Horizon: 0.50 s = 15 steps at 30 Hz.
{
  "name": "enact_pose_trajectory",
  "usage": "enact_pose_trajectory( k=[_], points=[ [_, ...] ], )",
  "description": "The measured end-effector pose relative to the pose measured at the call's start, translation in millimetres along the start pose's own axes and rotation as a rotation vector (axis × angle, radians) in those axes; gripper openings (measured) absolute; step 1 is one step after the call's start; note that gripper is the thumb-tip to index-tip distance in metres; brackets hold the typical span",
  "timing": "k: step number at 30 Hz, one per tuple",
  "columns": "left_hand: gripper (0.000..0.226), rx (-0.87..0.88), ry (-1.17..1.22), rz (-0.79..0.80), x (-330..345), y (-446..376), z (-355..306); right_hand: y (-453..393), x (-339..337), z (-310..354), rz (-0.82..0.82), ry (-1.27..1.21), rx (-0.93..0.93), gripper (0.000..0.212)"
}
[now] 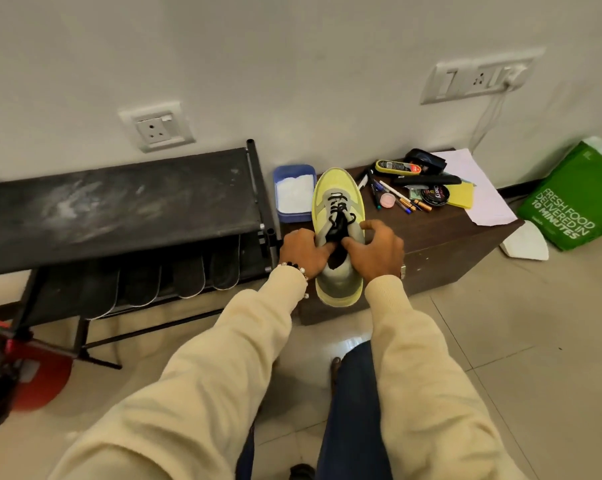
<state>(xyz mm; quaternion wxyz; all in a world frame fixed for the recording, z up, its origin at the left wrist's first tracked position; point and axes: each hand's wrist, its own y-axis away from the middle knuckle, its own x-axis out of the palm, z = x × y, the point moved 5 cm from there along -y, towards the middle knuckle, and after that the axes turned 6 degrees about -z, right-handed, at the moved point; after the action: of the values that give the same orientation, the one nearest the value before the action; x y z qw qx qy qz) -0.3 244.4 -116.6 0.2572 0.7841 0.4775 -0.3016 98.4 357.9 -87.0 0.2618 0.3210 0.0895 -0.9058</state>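
So the yellow-green sneaker (337, 183) sits on the dark wooden worktop (441, 237). Its long axis runs straight away from the person: toe at the wall, heel hanging a bit over the front edge, closest to the body.

Both hands are on it at the near end, 1 on each side of the opening. The left hand (304, 251) curls its fingers in on the left collar, and the right hand (379, 249) does the same on the right, thumb at the tongue. Whether they're pinching the black laces (339, 207) or just the collar, I can't tell.

Neither hand is really nearer, it's pretty symmetric. My guess is lace work comes next, and that runs from the hands toward the toe.

A blue tub (294, 216) of white powder is just left of the toe, and a polish tin (435, 195) is off to the right.
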Motion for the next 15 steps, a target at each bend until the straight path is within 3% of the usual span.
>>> enact_pose_trajectory(
  k=[6,15],
  points=[
    [0.045,0.002,0.104,-0.223,-100,71,11,78,-22,69,0.001,-0.072,-0.201,0.044],
    [0.048,-0.227,0.144,-0.582,-244,172,126,206,58,168,0.331,-0.150,-0.459,0.042]
  ],
)
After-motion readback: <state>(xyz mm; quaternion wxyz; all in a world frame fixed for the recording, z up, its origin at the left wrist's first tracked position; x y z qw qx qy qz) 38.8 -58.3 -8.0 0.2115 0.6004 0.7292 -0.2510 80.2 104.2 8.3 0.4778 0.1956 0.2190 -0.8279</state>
